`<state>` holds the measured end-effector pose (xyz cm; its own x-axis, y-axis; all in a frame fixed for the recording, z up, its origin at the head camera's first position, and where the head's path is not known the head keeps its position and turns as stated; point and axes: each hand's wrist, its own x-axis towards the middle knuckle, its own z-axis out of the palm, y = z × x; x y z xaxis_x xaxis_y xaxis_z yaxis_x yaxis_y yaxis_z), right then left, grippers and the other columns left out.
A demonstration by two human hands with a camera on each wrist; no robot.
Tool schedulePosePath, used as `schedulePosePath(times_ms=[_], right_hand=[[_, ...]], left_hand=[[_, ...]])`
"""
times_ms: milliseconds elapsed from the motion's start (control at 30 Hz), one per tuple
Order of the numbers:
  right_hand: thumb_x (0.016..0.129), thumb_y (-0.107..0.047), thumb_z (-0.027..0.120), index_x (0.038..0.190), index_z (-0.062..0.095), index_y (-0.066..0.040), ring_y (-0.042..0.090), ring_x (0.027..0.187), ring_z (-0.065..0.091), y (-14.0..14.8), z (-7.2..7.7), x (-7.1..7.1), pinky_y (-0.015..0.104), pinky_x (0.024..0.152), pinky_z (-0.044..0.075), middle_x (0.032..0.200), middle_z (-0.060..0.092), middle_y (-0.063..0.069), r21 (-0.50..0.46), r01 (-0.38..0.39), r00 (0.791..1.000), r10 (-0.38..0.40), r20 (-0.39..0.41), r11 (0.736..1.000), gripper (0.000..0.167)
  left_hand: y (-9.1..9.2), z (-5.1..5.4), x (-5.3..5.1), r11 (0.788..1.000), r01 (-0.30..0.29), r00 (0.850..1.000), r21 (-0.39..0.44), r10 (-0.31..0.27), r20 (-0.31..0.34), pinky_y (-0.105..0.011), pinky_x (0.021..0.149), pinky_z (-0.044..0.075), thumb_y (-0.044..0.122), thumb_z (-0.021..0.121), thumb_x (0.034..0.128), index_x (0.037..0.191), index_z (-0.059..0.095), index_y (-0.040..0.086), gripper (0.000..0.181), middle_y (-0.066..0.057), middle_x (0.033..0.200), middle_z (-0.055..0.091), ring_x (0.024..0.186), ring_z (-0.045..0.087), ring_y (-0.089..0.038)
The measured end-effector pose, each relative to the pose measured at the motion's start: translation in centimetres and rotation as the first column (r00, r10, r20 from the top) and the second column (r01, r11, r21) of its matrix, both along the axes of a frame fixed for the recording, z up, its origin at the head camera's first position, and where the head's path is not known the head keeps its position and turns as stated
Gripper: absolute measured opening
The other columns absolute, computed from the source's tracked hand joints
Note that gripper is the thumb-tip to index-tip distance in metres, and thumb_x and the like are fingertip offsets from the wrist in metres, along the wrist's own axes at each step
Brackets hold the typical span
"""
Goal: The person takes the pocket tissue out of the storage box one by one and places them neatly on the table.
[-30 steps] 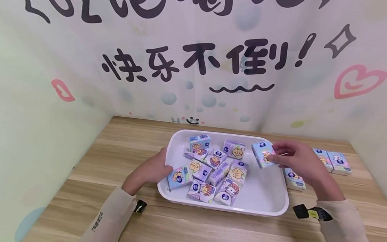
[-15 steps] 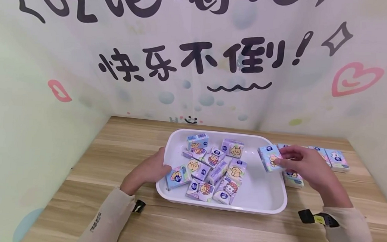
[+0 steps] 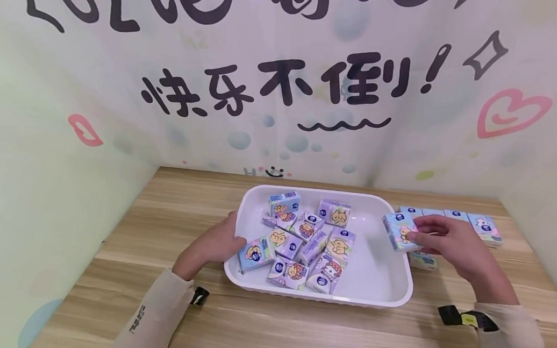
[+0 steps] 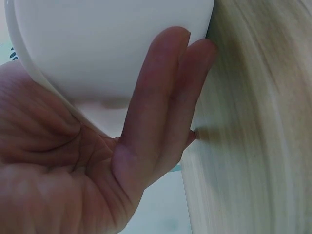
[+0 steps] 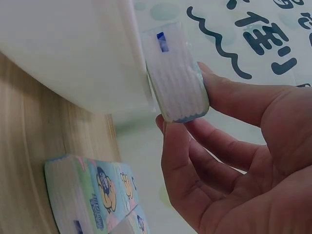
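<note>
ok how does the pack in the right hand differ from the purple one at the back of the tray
The held pack is mainly light blue; the rear pack is mainly purple. The held pack is pinched by the right hand at the right side of the tray; the rear pack sits inside, untouched by either hand. Both carry a cartoon character and a dark blue logo.

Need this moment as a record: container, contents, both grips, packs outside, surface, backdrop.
container: white tray
contents: jumbled purple packs, two blue packs
left grip: pinches tray's left rim, thumb over it
right grip: holds light-blue pack by tray's right rim; rim contact unclear
outside packs: blue-toned, right of tray, some partly hidden
surface: wood-grain table
backdrop: pale, dark lettering
</note>
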<state>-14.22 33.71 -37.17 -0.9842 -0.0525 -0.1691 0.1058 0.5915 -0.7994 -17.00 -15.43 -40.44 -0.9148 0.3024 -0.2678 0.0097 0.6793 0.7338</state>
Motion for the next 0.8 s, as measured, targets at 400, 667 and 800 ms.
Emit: schedulePosePath(times_ms=[400,667,800], right_hand=[[0.105,-0.026,0.078,0.147,0.053,0.013,0.007,0.094,0.07,1.6,-0.3,0.2,0.031,0.084,0.066,0.122,0.071,0.014,-0.049,0.03,0.999,-0.029,0.02,0.998,0.063],[0.105,-0.022,0.079,0.147,0.052,0.015,0.004,0.093,0.071,2.5,-0.6,0.4,0.03,0.083,0.066,0.116,0.072,0.003,-0.074,0.037,0.999,-0.036,0.012,0.997,0.062],[0.104,-0.022,0.079,0.147,0.052,0.015,0.004,0.093,0.071,2.7,-0.7,0.5,0.03,0.083,0.066,0.116,0.072,0.002,-0.077,0.036,0.999,-0.036,0.01,0.996,0.062]], left_hand=[[-0.1,0.0,0.1,1.0,-0.008,1.0,0.014,0.008,0.004,-0.039,0.064,0.068,0.002,0.058,0.102,0.171,0.016,-0.001,0.081,-0.028,0.129,0.063,0.082,0.078,-0.024],[-0.2,0.0,0.0,1.0,-0.013,1.0,0.008,0.013,0.014,-0.039,0.064,0.068,0.003,0.058,0.1029,0.171,0.016,-0.001,0.08,-0.028,0.128,0.063,0.081,0.078,-0.023],[-0.2,-0.1,0.0,1.0,-0.014,1.0,0.007,0.014,0.019,-0.039,0.063,0.067,0.004,0.058,0.1031,0.171,0.015,-0.001,0.08,-0.027,0.127,0.063,0.08,0.077,-0.023]])
